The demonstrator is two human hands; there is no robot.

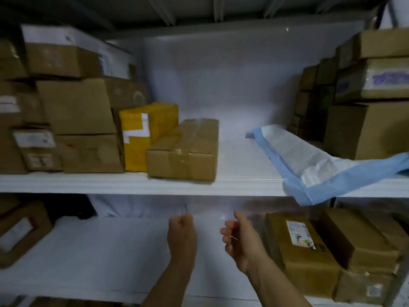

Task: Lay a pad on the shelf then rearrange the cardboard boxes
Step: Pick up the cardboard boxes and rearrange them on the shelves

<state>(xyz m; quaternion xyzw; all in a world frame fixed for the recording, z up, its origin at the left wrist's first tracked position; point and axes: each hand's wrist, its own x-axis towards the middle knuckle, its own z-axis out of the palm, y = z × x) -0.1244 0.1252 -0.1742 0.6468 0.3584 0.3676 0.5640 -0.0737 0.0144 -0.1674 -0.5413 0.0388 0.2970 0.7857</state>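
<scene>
On the upper white shelf point(243, 180) the blue-and-white pad point(309, 160) sits crumpled at the right, one corner drooping over the front edge, so not laid flat. A flat cardboard box point(183, 151) sits mid-shelf beside a yellow parcel point(141, 134), with brown box stacks on both sides. Below that shelf, both hands hang in the air holding nothing: the left hand point(182, 231) is curled into a loose fist, and the right hand point(239, 238) has its fingers loosely curled too. A labelled box point(301, 247) lies on the lower shelf just right of it.
</scene>
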